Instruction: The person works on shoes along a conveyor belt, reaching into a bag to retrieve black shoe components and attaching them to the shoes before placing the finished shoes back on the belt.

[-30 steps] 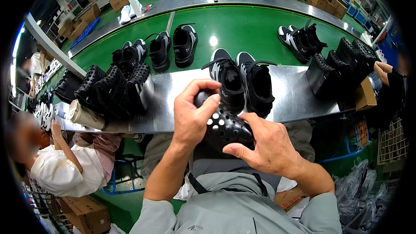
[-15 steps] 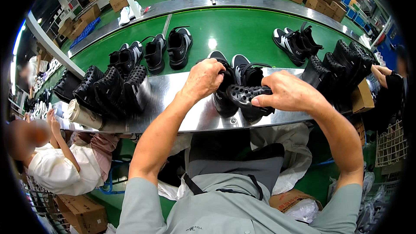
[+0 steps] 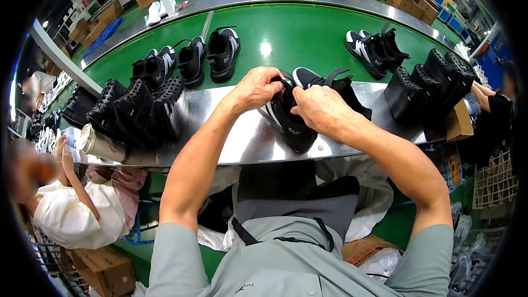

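A black sneaker (image 3: 291, 132) with a grey-white side stripe stands on the metal bench edge in front of me, heel toward me. My left hand (image 3: 257, 89) is closed on the left of its opening, fingertips pinching the upper. My right hand (image 3: 323, 109) is closed at the right of the opening, thumb and fingers on the collar. The inside of the shoe is hidden by my hands. Just beyond my right hand rests a second black sneaker (image 3: 355, 98), pull strap raised, partly covered by that hand.
Black pitted blocks (image 3: 168, 107) stand in rows at left, and more black blocks (image 3: 404, 96) at right. Other sneakers (image 3: 224, 58) sit on the green surface. A lidded cup (image 3: 102, 144) is at left. People sit on both sides; a carton (image 3: 459, 121) is at right.
My right hand has moved left to the nearer sneaker's opening. The black pitted piece it held no longer shows. The second sneaker has shifted right and away from me.
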The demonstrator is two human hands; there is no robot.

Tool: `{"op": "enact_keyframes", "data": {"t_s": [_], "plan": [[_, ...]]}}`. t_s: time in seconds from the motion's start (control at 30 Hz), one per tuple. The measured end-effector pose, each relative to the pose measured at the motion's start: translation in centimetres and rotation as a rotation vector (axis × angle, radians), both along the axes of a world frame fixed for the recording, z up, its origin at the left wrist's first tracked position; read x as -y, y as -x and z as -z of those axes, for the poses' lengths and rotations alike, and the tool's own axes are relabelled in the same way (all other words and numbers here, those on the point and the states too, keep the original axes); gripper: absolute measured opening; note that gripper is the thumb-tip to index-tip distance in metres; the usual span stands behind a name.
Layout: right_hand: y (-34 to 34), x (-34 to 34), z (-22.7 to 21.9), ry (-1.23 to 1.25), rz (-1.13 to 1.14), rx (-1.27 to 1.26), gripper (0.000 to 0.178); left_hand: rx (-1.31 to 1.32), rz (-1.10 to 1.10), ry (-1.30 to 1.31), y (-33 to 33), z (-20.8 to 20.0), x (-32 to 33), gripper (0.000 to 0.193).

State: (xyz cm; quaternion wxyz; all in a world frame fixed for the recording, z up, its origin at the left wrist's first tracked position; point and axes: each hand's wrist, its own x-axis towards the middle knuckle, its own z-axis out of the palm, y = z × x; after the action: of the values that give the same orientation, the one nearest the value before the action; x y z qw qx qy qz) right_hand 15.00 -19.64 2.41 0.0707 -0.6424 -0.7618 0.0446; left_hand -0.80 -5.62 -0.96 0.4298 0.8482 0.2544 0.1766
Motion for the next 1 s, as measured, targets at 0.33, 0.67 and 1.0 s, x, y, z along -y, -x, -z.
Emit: {"op": "enact_keyframes", "data": {"t_s": [0.33, 0.67, 1.0], "plan": [[-0.2, 1.2, 4.0, -0.568, 0.299, -0.45, 0.036, 0.016, -0.263, -0.163, 0.3, 0.5, 3.1, 0.054], [2.5, -0.2, 4.2, 0.339, 0.599, -1.041, 0.036, -0.024, -0.477, -0.522, 1.1, 1.2, 5.2, 0.039], [5.3, -0.4, 6.0, 0.037, 0.552, -0.636, 0.046, -0.196, -0.504, -0.596, 1.3, -1.6, 8.6, 0.028]]}}
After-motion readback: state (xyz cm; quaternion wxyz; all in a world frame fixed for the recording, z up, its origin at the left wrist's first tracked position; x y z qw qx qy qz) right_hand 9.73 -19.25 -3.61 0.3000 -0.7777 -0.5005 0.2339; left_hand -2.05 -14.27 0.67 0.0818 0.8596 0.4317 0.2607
